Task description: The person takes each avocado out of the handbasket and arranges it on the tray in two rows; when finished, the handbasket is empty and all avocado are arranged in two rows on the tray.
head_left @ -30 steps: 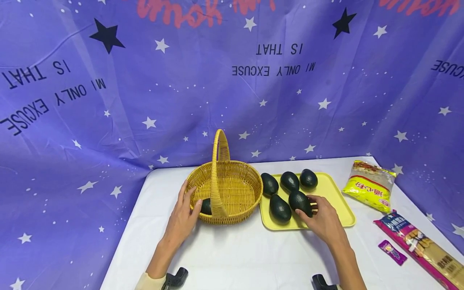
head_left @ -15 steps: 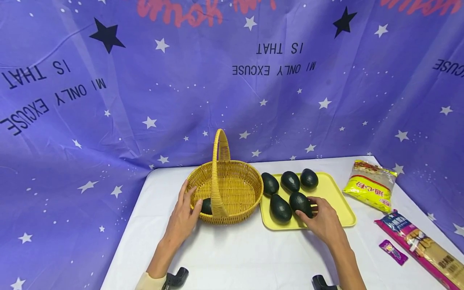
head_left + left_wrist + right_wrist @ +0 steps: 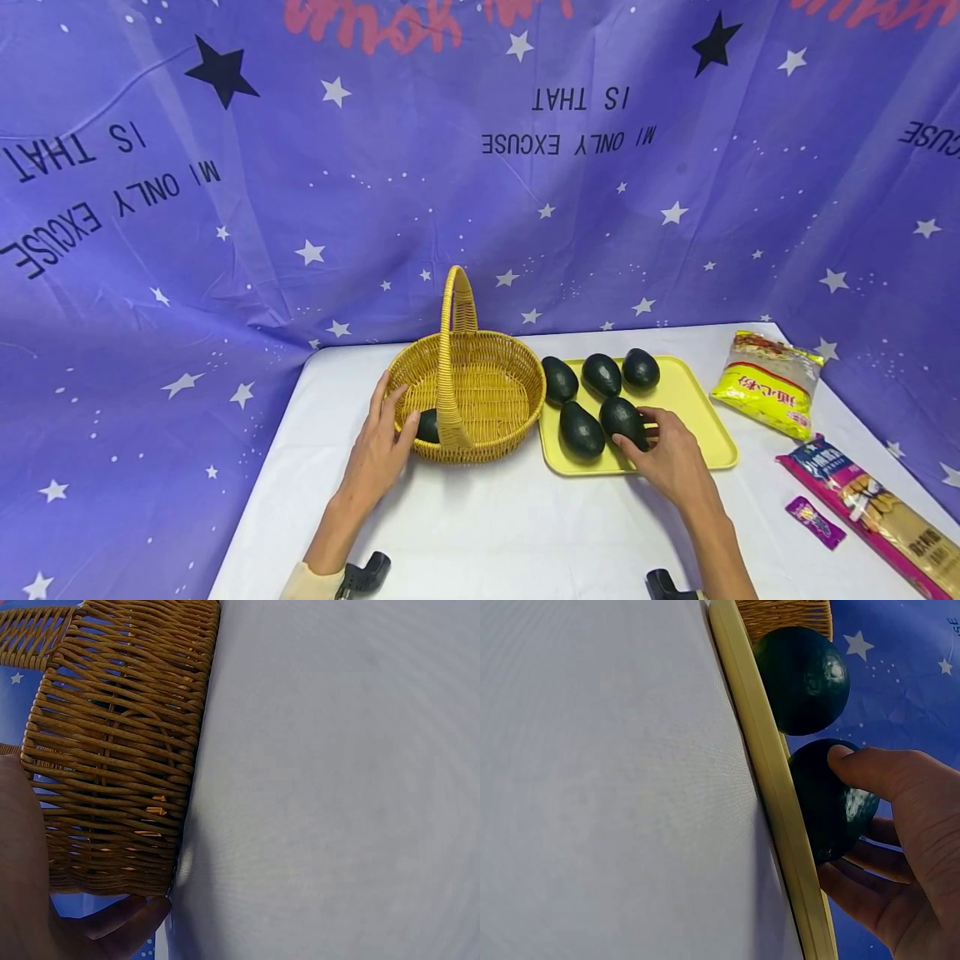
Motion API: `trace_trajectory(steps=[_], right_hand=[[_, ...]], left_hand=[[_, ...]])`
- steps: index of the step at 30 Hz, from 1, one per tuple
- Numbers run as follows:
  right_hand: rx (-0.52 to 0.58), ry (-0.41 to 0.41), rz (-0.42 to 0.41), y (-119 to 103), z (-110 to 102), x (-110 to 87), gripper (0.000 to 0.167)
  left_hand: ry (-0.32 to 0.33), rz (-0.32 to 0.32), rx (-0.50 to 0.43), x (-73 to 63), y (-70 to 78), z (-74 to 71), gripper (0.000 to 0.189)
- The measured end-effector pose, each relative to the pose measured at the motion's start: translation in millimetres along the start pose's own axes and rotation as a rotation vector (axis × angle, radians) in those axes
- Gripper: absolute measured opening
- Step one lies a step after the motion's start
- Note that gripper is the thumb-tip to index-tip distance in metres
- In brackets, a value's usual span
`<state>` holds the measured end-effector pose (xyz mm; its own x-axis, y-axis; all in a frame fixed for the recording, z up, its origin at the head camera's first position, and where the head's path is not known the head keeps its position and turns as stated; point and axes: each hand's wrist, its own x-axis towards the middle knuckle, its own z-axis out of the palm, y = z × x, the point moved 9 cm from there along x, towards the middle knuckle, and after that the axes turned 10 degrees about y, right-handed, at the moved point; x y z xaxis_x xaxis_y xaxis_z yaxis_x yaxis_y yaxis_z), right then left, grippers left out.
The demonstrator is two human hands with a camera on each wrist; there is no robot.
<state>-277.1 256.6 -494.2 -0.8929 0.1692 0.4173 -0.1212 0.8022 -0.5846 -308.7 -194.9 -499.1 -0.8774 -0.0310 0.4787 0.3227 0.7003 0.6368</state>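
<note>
A yellow wicker basket with a tall arched handle stands on the table. My left hand holds its left side, thumb at the rim and fingers around the wall, as the left wrist view also shows. Inside the basket, by my thumb, lies one dark green avocado, partly hidden by the handle. Several more avocados, such as this front left one, sit on a pale yellow tray. My right hand grips the front right avocado, thumb on one side and fingers curled round the other.
Right of the tray lies a yellow bag of pasta. In front of it are a long pink noodle packet and a small purple wrapper. A blue-purple cloth with stars hangs behind the white table.
</note>
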Motion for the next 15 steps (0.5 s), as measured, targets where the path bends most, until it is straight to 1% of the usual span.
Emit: trace_trajectory(steps=[10, 15], right_hand=[[0.003, 0.008, -0.022, -0.6, -1.8, -0.9, 0.066], [0.006, 0.001, -0.016, 0.4, -1.2, -1.3, 0.068]], left_hand=[[0.0, -0.003, -0.002, 0.3, 0.0, 0.1, 0.06], [-0.002, -0.001, 0.003, 0.3, 0.3, 0.1, 0.06]])
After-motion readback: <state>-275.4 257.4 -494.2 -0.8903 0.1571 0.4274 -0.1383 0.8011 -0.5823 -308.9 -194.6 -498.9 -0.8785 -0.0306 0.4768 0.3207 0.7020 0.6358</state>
